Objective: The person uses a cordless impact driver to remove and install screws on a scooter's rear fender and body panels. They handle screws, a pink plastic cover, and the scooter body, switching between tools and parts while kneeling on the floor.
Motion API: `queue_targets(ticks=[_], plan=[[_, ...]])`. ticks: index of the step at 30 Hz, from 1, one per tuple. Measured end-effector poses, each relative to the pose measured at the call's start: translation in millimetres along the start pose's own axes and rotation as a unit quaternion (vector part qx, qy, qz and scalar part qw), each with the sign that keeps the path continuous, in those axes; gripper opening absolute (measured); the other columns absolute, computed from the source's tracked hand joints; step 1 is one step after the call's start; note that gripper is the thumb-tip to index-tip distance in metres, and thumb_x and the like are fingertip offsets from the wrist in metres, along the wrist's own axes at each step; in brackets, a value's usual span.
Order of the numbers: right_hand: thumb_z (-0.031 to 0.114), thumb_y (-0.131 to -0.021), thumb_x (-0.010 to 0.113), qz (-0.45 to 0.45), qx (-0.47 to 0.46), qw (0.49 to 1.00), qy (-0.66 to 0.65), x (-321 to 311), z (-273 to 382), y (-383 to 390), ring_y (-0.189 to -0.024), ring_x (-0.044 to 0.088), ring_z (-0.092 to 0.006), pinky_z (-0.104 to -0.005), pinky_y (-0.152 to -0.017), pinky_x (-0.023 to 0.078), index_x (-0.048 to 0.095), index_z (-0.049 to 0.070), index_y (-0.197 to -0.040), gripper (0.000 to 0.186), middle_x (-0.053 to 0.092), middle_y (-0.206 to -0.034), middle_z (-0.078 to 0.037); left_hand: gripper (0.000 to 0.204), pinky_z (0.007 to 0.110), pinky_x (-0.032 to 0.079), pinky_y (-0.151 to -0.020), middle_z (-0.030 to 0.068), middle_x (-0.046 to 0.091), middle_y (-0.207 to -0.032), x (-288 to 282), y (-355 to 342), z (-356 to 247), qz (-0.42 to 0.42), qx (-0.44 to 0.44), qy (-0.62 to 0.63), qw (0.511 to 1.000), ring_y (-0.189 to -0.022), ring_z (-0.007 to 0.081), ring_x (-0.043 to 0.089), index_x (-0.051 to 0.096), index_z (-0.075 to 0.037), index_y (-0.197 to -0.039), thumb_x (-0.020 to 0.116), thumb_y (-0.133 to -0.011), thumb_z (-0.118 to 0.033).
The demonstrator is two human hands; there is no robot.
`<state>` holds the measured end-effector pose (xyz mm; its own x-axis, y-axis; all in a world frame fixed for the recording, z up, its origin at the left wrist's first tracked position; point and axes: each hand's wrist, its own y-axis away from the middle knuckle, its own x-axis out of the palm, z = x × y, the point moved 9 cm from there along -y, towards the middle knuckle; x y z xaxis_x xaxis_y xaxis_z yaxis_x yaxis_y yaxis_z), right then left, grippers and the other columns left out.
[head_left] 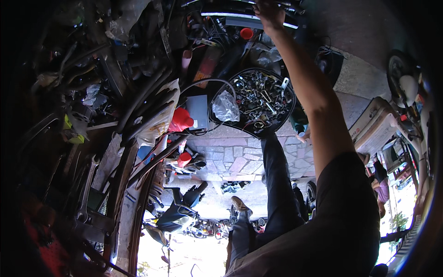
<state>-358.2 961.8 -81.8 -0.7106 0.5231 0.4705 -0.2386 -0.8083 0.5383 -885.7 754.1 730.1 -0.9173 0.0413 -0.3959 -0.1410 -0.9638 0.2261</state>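
My right arm stretches up to the top of the head view, where my right hand (270, 15) is at long metal strips (249, 17). Its fingers look curled, partly cut off by the picture's edge; what they hold cannot be made out. Below the hand lies an orange-red round cap (246, 33) among dark cables and parts. Nearer to me, a black tray (258, 134) holds several loose bolts, wrenches and small metal parts (265, 94). A clear plastic bag (225, 106) lies at the tray's left side. My left hand is out of view.
Left of the tray are a grey flat box (197, 113), a red plastic bottle (181, 120) and dark hoses (145, 99). A large wrench (86, 189) is farther left. At right stand a cardboard box (376, 127) and a motorcycle wheel (396, 69). Another person (382, 189) is at right.
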Motion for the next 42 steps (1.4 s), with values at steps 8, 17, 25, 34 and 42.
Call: queue_targets(ticks=[8,17,25,34,42], plan=[[0.023,-0.093,0.073,0.110,-0.014,0.977,0.184,17.1,92.4,92.4,-0.112,0.068,-0.0260,-0.0400,-0.101,0.055,0.068,0.001,-0.108,0.028,0.071,-0.112,-0.014,0.038,0.054,0.046,-0.066,0.0228,0.064,-0.121,-12.0,-9.8,-17.1,-0.067,0.015,-0.056,0.996,-0.109,0.0443,0.063,0.059,0.001,-0.128,0.052,-0.104,-0.028],[0.015,-0.092,0.070,-0.078,-0.011,0.980,0.182,-15.4,43.1,44.0,-0.092,0.074,-0.0222,-0.0326,-0.078,0.063,0.073,0.004,-0.098,0.013,0.075,-0.097,-0.013,0.039,0.061,0.049,-0.082,0.0222,0.064,-0.119,-21.3,-20.0,-24.4,-0.090,-0.021,0.012,0.996,-0.111,0.0471,0.062,0.062,0.002,-0.125,0.054,-0.103,-0.030],[0.032,-0.089,0.058,-0.153,-0.182,0.656,0.716,-88.5,129.4,13.9,-0.084,0.072,-0.0329,-0.0444,-0.078,0.058,0.076,0.011,-0.097,0.029,0.074,-0.094,-0.018,0.041,0.060,0.049,-0.085,0.0217,0.065,-0.119,10.6,-25.1,-8.9,-0.045,-0.080,0.076,0.993,-0.111,0.0468,0.062,0.062,0.001,-0.125,0.055,-0.102,-0.032],[0.025,-0.086,0.062,-0.163,-0.037,0.620,0.767,-97.7,161.0,5.0,-0.122,0.059,-0.0339,-0.0439,-0.103,0.049,0.059,0.010,-0.132,0.049,0.055,-0.136,-0.020,0.042,0.059,0.050,-0.085,0.0214,0.066,-0.118,46.7,-42.0,-5.8,-0.037,-0.134,0.133,0.981,-0.111,0.0457,0.063,0.063,0.001,-0.124,0.056,-0.100,-0.033],[0.041,-0.083,0.067,-0.095,0.053,0.592,0.799,-104.0,115.9,-36.1,-0.113,0.064,-0.0400,-0.0473,-0.093,0.053,0.071,0.005,-0.115,0.048,0.068,-0.118,-0.023,0.043,0.057,0.050,-0.086,0.0212,0.066,-0.117,73.5,-49.2,-2.1,-0.023,-0.166,0.163,0.972,-0.110,0.0446,0.063,0.064,0.000,-0.123,0.056,-0.100,-0.035]])
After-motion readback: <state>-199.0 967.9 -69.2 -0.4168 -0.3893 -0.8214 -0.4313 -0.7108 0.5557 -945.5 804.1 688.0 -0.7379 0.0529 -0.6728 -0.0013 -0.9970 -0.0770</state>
